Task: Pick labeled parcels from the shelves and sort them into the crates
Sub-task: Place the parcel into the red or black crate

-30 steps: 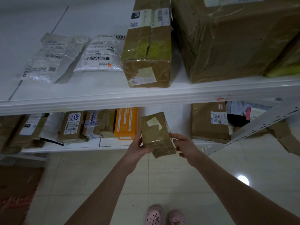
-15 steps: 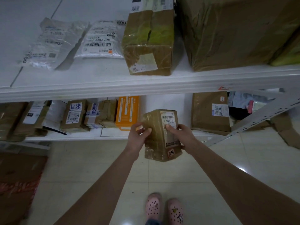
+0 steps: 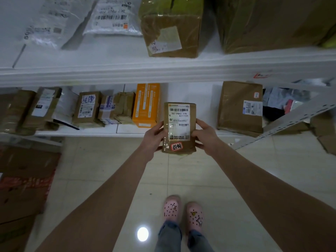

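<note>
Both hands (image 3: 153,138) (image 3: 206,137) on parcel (image 3: 179,115) edges

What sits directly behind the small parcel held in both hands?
Behind the small parcel, gripped by left hand and right hand, is bare lower shelf between the orange box and a brown parcel. It hides the shelf edge there.

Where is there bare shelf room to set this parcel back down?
Lower shelf: between the orange box and the large brown parcel. Upper shelf: the front strip before the white mailer bags. Crowded with small parcels left of the orange box.
</note>
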A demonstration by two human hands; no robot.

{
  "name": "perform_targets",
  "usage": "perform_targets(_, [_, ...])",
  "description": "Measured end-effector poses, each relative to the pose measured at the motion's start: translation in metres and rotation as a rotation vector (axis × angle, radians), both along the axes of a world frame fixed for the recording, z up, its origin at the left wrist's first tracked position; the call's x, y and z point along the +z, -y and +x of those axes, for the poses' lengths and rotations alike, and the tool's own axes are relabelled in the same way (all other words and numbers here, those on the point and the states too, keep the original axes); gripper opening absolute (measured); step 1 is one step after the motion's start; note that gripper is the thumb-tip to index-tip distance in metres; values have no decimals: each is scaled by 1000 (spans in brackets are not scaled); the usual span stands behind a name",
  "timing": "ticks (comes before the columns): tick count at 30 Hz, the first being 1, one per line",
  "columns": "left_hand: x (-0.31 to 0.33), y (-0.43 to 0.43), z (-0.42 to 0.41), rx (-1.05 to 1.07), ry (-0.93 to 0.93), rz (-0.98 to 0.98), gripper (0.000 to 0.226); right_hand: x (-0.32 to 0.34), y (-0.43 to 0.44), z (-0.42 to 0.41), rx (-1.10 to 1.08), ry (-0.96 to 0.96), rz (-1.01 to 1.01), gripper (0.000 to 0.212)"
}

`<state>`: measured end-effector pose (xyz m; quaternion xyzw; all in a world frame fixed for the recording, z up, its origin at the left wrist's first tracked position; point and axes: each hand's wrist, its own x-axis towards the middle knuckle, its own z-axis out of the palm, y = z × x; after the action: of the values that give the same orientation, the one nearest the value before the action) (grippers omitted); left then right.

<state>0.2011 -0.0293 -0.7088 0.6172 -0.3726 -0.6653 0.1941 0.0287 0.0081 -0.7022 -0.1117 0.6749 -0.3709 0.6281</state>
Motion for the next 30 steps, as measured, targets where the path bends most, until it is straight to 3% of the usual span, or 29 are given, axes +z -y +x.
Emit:
perform_targets(5, [14,-6,11,40,-10,-46,42,13,3,13,117,-87,-41,76])
perform_targets(15, [60,-25,93,155,-42,-110,58,64,17,97,286,-107,-141,75])
perform_targets(21, [91,-47,200,353,3,-151,54,71,31,208,470,-194,-131,59])
perform_targets(30, [117,-96,421,643,68,-182,49,98,28,452,771,-303,-273,60])
